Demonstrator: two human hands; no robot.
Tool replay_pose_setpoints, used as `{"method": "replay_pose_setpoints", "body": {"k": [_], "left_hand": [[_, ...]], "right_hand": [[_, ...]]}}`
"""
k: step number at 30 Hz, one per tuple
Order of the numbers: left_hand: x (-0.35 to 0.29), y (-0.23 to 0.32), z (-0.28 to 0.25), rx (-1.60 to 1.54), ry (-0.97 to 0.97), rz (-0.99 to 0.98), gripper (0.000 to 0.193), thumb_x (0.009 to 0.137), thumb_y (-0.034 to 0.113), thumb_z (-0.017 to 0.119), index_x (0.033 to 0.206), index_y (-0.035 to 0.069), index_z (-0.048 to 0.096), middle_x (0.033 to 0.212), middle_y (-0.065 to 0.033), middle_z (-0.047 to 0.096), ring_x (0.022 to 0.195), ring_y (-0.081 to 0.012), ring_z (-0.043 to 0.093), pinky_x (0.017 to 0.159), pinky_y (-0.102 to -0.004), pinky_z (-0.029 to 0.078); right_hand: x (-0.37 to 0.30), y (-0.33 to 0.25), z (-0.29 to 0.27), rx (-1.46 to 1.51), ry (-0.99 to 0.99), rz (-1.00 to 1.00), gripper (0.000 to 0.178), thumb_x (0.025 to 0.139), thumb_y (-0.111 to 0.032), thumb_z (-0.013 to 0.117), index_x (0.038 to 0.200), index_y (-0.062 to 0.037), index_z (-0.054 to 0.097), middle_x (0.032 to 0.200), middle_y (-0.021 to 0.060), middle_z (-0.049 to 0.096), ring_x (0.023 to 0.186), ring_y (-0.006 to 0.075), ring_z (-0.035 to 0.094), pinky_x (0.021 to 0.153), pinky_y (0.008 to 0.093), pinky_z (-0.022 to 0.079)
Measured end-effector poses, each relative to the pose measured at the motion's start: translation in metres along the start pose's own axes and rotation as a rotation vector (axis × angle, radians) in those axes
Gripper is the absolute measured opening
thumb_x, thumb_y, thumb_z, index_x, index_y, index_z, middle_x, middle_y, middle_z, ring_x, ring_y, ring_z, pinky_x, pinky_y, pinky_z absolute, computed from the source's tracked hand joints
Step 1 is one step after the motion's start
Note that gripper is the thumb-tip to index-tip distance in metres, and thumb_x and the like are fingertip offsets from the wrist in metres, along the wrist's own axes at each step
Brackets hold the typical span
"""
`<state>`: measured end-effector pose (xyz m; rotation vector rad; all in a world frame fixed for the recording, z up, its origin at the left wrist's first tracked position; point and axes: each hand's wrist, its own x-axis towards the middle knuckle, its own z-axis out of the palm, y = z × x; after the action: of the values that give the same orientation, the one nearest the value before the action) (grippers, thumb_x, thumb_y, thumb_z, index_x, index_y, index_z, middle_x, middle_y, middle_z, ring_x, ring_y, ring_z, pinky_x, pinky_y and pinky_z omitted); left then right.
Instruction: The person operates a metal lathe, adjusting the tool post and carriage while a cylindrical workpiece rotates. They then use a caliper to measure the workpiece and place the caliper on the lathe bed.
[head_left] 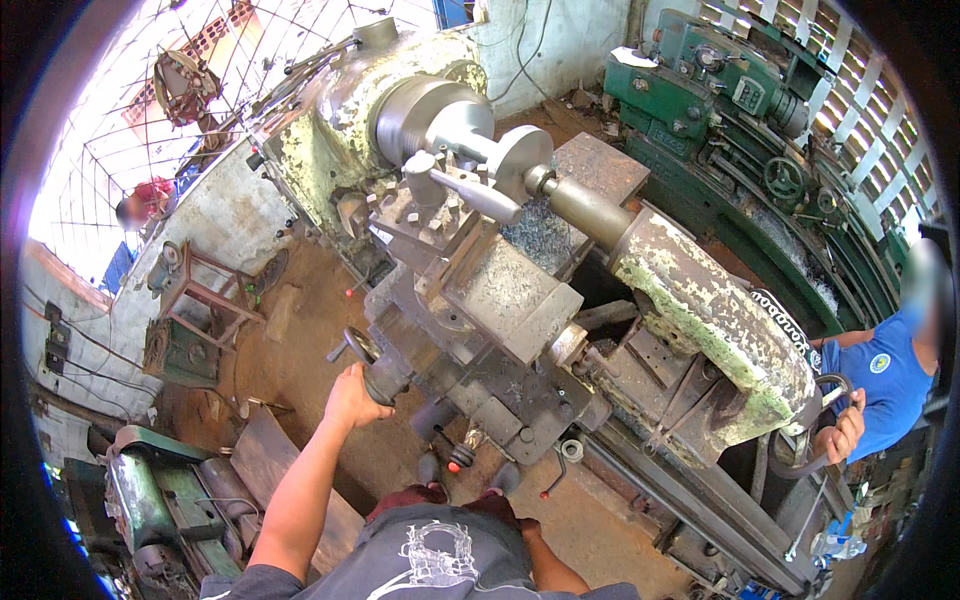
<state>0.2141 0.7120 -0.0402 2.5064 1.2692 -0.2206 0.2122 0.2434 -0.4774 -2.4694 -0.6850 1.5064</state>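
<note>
My left hand point(355, 398) is closed on the lower rim of a small handwheel point(363, 346) at the front of the lathe carriage. Of my right arm point(552, 566), only a part shows beside my dark shirt; the hand itself is hidden. Above the carriage, a grey chuck point(405, 112) looks smeared as if spinning, with a stepped metal workpiece point(523, 158) in it. The tailstock centre point(541, 182) meets the workpiece's right end. Close in front sits the tool post, with its long clamping lever point(475, 195) pointing right.
At right, a co-worker in a blue shirt point(880, 380) grips the tailstock handwheel point(780, 455). Metal chips point(540, 235) lie behind the carriage. A green lathe point(690, 110) stands at back right, another machine point(165, 500) at lower left. Red-tipped levers point(455, 465) stick out near my feet.
</note>
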Motion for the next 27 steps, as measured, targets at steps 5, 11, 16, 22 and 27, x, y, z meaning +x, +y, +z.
{"method": "replay_pose_setpoints", "body": {"k": [5,11,16,22,27], "left_hand": [[0.003,0.001,0.001,-0.001,-0.013,0.012,0.107,0.052,0.038,0.092,0.136,-0.008,0.046,0.127,-0.0297,0.059,0.123,-0.0408,0.057,0.107,-0.0429,0.047],[-0.001,0.003,-0.002,0.004,-0.009,-0.006,0.108,0.052,0.037,0.091,0.137,-0.011,0.044,0.129,-0.0306,0.058,0.124,-0.0405,0.056,0.108,-0.0422,0.046],[0.000,0.004,-0.002,0.039,-0.011,-0.021,0.108,0.053,0.038,0.091,0.137,-0.012,0.044,0.129,-0.0310,0.058,0.125,-0.0407,0.056,0.108,-0.0419,0.046],[0.000,0.008,-0.002,0.044,-0.013,-0.024,0.106,0.053,0.036,0.091,0.137,-0.009,0.045,0.127,-0.0293,0.059,0.123,-0.0403,0.057,0.107,-0.0420,0.047],[-0.001,0.012,-0.004,0.039,-0.002,-0.026,0.102,0.054,0.036,0.089,0.136,-0.007,0.046,0.126,-0.0284,0.060,0.122,-0.0402,0.058,0.107,-0.0423,0.047]], "right_hand": [[0.011,0.004,0.008,0.268,-0.023,0.105,0.043,0.090,-0.050,0.058,0.106,-0.0138,0.075,0.097,0.0120,0.076,0.083,0.0291,0.073,0.071,0.0440,0.055],[0.023,0.006,0.020,0.192,-0.053,0.025,0.038,0.090,-0.047,0.057,0.109,-0.0196,0.075,0.102,0.0110,0.076,0.089,0.0286,0.074,0.075,0.0441,0.058],[0.013,-0.002,0.008,-0.109,-0.014,-0.080,0.030,0.088,-0.037,0.059,0.103,-0.0180,0.076,0.102,0.0099,0.076,0.096,0.0304,0.073,0.081,0.0429,0.057],[0.007,-0.011,0.001,-0.134,-0.144,-0.043,0.049,0.093,-0.055,0.046,0.114,-0.0214,0.075,0.112,0.0144,0.074,0.104,0.0319,0.072,0.087,0.0469,0.057],[0.014,-0.011,0.016,-0.133,-0.104,-0.048,0.036,0.094,-0.038,0.054,0.104,-0.0128,0.076,0.104,0.0138,0.075,0.095,0.0285,0.073,0.082,0.0424,0.057]]}}
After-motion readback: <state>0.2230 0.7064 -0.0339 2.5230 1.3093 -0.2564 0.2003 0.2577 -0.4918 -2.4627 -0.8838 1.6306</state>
